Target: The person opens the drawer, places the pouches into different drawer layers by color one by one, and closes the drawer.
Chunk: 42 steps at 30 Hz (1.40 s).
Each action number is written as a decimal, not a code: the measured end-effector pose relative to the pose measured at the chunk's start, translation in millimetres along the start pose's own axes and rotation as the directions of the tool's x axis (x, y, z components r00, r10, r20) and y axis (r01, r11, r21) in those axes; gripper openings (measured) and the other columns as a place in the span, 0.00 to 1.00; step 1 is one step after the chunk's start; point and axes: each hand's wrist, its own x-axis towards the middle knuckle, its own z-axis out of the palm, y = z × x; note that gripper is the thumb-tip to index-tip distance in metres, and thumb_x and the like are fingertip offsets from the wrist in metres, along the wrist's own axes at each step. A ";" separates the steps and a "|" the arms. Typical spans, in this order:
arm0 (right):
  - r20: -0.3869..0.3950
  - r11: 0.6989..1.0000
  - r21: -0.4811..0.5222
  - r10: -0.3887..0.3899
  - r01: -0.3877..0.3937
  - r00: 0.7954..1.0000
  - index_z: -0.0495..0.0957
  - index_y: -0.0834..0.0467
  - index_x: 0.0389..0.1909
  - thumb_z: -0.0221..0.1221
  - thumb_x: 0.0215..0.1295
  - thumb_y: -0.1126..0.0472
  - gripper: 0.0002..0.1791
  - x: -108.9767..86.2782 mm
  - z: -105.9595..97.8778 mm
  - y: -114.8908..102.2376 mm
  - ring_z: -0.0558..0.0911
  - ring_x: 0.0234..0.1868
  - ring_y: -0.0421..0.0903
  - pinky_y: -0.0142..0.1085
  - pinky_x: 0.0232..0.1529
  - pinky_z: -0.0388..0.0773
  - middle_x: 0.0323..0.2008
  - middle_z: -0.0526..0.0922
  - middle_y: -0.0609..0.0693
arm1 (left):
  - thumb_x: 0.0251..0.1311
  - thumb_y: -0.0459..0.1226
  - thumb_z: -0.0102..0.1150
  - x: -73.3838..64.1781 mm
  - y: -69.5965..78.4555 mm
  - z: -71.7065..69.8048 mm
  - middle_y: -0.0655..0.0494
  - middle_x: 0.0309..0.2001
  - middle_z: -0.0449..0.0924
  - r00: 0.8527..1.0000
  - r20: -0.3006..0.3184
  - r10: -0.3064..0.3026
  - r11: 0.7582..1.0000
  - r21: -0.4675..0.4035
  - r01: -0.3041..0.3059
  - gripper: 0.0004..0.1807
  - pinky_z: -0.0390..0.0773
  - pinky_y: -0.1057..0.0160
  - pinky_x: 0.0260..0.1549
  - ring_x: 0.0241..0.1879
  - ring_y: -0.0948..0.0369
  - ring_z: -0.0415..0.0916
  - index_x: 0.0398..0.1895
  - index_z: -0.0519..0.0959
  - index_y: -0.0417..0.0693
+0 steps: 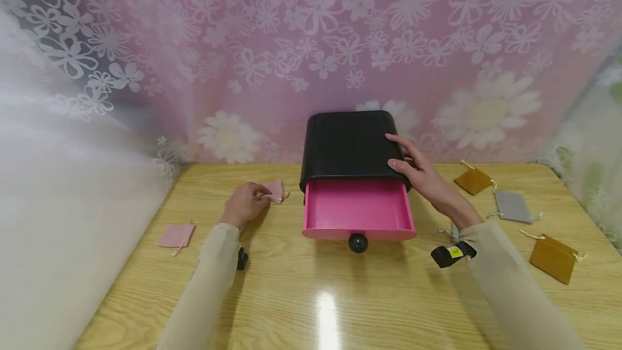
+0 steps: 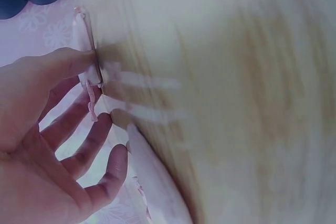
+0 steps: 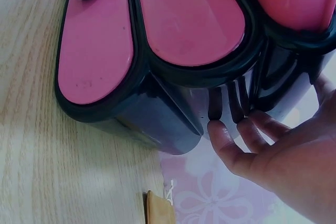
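Pinched pouch: we see a small pale-pink cloth pouch [image 1: 275,189] between the thumb and fingertips of the left hand [image 1: 245,203], reaching past them toward two o'clock, its cord trailing.
Drawer unit: at the pouch's three o'clock, we find a glossy black, rounded-corner shell [image 1: 352,145], apart from it.
Pink drawer: smooth-walled and pulled out toward six o'clock, its curved front [image 1: 330,234] bears a round black knob [image 1: 358,243].
Steadying hand: we see the right hand [image 1: 427,180] with its fingers spread against the shell's top and three-o'clock side.
Other pouches: we count another flat pink one [image 1: 176,235] at the left hand's eight o'clock; grey [image 1: 513,206] and brown ones [image 1: 553,258] lie from the shell's three to four.
Table: wood-grained [image 1: 282,296], glossy at six.
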 end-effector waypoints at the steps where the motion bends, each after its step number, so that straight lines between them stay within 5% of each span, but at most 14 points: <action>1: -0.001 1.000 0.000 0.000 0.000 1.000 0.49 0.40 0.82 0.48 0.81 0.52 0.34 -0.2 -0.5 0.5 0.66 0.69 0.58 0.35 0.60 0.69 0.76 0.55 0.62 | 0.69 0.45 0.61 0.2 0.5 0.2 0.46 0.60 0.83 1.000 0.001 0.007 1.000 -0.004 -0.007 0.13 0.79 0.39 0.51 0.56 0.45 0.81 0.50 0.88 0.55; 6: -0.001 1.000 0.004 -0.002 0.002 1.000 0.49 0.40 0.82 0.48 0.81 0.51 0.34 -0.2 -0.8 2.5 0.66 0.69 0.57 0.30 0.57 0.70 0.76 0.55 0.61 | 0.70 0.46 0.60 -4.9 -0.5 0.8 0.46 0.58 0.83 0.999 -0.013 0.042 0.997 -0.066 -0.043 0.14 0.81 0.41 0.49 0.53 0.47 0.83 0.51 0.87 0.54; 10: 0.003 1.000 0.015 0.003 -0.003 1.000 0.49 0.39 0.82 0.48 0.81 0.51 0.34 0.1 -0.5 2.6 0.66 0.70 0.58 0.32 0.59 0.71 0.75 0.57 0.62 | 0.72 0.45 0.60 -14.2 2.2 -3.6 0.45 0.60 0.81 0.992 -0.085 0.090 0.983 -0.153 -0.102 0.15 0.80 0.42 0.53 0.55 0.46 0.82 0.55 0.85 0.51; 18: 0.004 1.000 0.014 0.012 -0.012 1.000 0.48 0.39 0.82 0.48 0.81 0.51 0.34 -1.5 -0.3 2.6 0.63 0.72 0.62 0.56 0.67 0.64 0.78 0.49 0.61 | 0.71 0.45 0.60 -34.2 24.3 -23.1 0.48 0.59 0.81 0.941 -0.287 0.176 0.927 -0.273 -0.257 0.15 0.79 0.43 0.50 0.54 0.49 0.81 0.57 0.84 0.52; 25: 0.003 1.000 0.015 0.009 -0.009 1.000 0.48 0.40 0.82 0.48 0.81 0.51 0.34 -0.6 -0.9 3.5 0.63 0.72 0.62 0.55 0.67 0.64 0.77 0.51 0.62 | 0.67 0.39 0.66 -52.2 52.0 -34.7 0.55 0.51 0.84 0.859 -0.457 0.231 0.850 -0.335 -0.406 0.12 0.78 0.52 0.50 0.48 0.59 0.80 0.53 0.87 0.55; 33: -0.005 1.000 0.018 -0.003 0.003 1.000 0.49 0.42 0.82 0.48 0.80 0.52 0.34 0.3 -0.7 3.5 0.63 0.73 0.63 0.51 0.67 0.65 0.79 0.50 0.61 | 0.61 0.31 0.70 -65.0 81.0 -41.6 0.55 0.46 0.87 0.706 -0.575 0.414 0.718 -0.271 -0.642 0.13 0.77 0.65 0.45 0.42 0.65 0.81 0.48 0.89 0.51; 35: -0.010 1.000 0.020 -0.009 0.010 1.000 0.49 0.42 0.82 0.48 0.80 0.53 0.34 0.3 -0.5 3.3 0.63 0.73 0.63 0.50 0.67 0.65 0.79 0.50 0.61 | 0.60 0.30 0.70 -66.9 86.6 -41.6 0.54 0.45 0.87 0.678 -0.580 0.452 0.688 -0.258 -0.679 0.13 0.78 0.67 0.45 0.42 0.64 0.81 0.47 0.89 0.49; 38: -0.016 1.000 0.020 -0.022 0.023 1.000 0.50 0.43 0.82 0.48 0.80 0.54 0.34 0.2 0.3 3.2 0.63 0.73 0.64 0.50 0.67 0.66 0.80 0.49 0.61 | 0.59 0.29 0.71 -69.5 92.7 -39.3 0.54 0.43 0.86 0.656 -0.575 0.488 0.662 -0.246 -0.708 0.14 0.81 0.65 0.46 0.42 0.63 0.82 0.48 0.89 0.48; 42: -0.018 0.999 0.023 -0.031 0.031 0.999 0.50 0.43 0.82 0.48 0.80 0.54 0.34 -0.1 1.2 3.0 0.62 0.74 0.65 0.56 0.69 0.63 0.81 0.46 0.59 | 0.58 0.30 0.72 -74.6 99.7 -36.1 0.55 0.44 0.86 0.654 -0.554 0.515 0.648 -0.248 -0.720 0.16 0.82 0.63 0.48 0.43 0.62 0.83 0.50 0.89 0.48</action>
